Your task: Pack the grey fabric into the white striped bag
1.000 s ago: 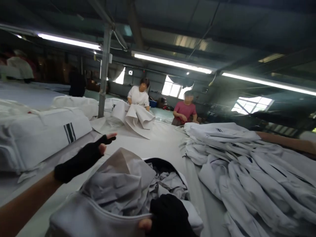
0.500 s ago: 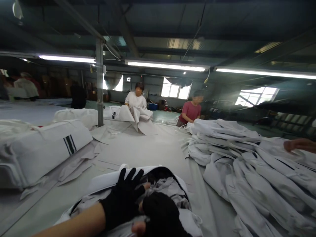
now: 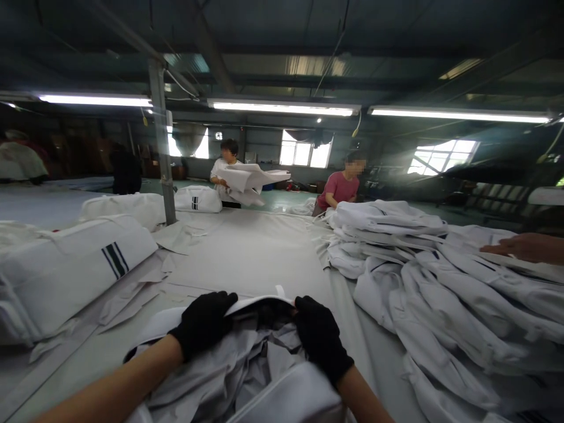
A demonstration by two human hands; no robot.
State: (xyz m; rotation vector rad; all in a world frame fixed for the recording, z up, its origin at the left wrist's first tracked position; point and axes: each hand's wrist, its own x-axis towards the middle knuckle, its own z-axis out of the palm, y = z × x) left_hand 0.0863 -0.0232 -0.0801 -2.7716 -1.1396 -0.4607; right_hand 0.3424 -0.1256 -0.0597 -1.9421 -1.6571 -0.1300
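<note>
A white bag (image 3: 293,393) lies unfastened right in front of me, with crumpled grey-white paper (image 3: 211,370) filling its inside. My left hand (image 3: 203,323), in a black fingerless glove, is closed on the left part of the bag's far rim. On the right part of that rim, my right hand (image 3: 321,338), gloved the same way, grips the edge with thumb and fingers. Between the two hands the rim bows upward over a dark gap above the paper. A small white tab sticks up behind the rim.
Stuffed white bags with dark stripes (image 3: 88,276) stand at left near a metal post (image 3: 161,147). At right is a heap of flat white bags (image 3: 396,252), touched by another person's hand (image 3: 529,248). Two people work across the table (image 3: 247,247), one holding paper sheets (image 3: 251,179).
My hands have moved from over the paper inside the bag to its far rim, spreading apart and closing on it. The person across has lifted the sheets off the table.
</note>
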